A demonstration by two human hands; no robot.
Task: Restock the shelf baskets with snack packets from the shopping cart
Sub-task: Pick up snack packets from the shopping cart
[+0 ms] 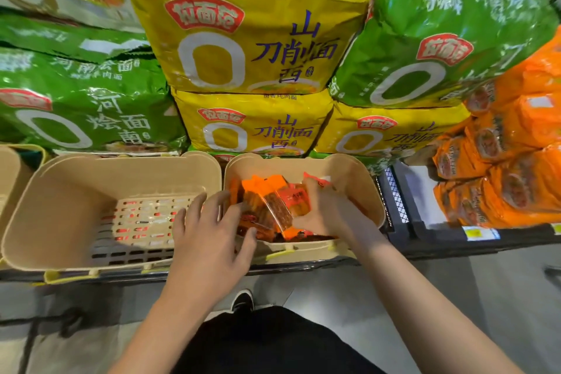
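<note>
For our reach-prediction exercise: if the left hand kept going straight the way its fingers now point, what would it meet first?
The left hand points up and right, toward the right basket. It would probably meet the orange snack packets heaped there first; its fingertips already lie at the heap's edge, though actual contact is hard to judge.

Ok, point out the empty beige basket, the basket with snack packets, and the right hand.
empty beige basket (76,191): head view, inner left wall.
basket with snack packets (358,191): head view, right inner wall.
right hand (321,209): head view, back of hand.

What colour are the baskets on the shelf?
Beige baskets, with yellow clips on the front, seen in the head view.
</note>
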